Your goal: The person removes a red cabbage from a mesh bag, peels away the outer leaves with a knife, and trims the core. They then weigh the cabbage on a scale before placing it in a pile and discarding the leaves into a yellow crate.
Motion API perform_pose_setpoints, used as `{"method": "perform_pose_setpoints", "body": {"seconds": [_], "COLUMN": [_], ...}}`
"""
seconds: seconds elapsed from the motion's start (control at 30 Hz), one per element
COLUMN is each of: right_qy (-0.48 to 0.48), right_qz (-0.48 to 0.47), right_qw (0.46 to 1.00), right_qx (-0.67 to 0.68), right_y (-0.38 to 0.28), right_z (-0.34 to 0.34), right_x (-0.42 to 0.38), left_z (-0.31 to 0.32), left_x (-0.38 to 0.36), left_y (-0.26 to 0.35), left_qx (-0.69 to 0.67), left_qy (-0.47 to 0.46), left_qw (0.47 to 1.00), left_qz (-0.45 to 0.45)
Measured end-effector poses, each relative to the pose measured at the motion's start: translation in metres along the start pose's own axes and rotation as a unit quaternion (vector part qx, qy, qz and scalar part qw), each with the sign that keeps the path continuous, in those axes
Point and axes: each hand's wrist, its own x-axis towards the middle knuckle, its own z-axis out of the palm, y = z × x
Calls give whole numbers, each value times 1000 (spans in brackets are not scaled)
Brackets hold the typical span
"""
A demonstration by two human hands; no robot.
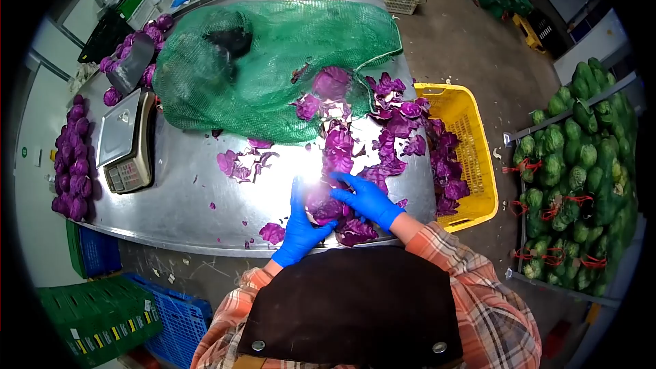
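Observation:
At the near edge of the metal table, a red cabbage (320, 206) sits between my two blue-gloved hands. My left hand (299, 230) is curled around its left side, thumb pointing up along it. From the right, my right hand (369, 201) grips the cabbage's upper right side, fingertips on its leaves. Glare washes out the top of the cabbage. Loose purple leaves (357, 231) lie just below my right hand, and more leaves (338, 152) are strewn beyond it. Farther back, another red cabbage (331, 83) rests against the green mesh sack (273, 34).
A yellow basket (483, 157) with purple leaves stands at the table's right edge. A scale (128, 143) sits on the left, beside a row of red cabbages (74, 157). Green vegetables in net sacks (577, 164) are stacked at far right. Crates (102, 318) stand at lower left.

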Motion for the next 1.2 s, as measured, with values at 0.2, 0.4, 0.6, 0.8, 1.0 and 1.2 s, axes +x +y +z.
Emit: {"method": "perform_pose_setpoints", "body": {"seconds": [0.2, 0.4, 0.6, 0.8, 1.0, 1.2], "right_qy": [-38, -77, -73, -34, -105, -29], "right_qz": [131, 141, 77, 69, 147, -18], "right_qw": [972, 967, 994, 997, 980, 997], "right_qx": [192, 198, -5, -11, 80, 63], "right_y": [25, 8, 8, 39, 15, 34], "right_z": [6, -7, 0, -4, -14, 15], "right_x": [11, 3, -1, 20, 20, -14], "left_z": [4, -3, -3, -5, -37, -4], "left_x": [4, 0, 0, 8, 9, -5], "left_y": [13, 25, -10, 19, 70, -2], "left_qx": [-105, -165, -167, -114, -126, -31], "left_qy": [28, -3, -25, -11, -76, 79], "left_qw": [988, 976, 985, 993, 986, 967], "left_qz": [-106, -144, -32, -20, -83, -239]}}
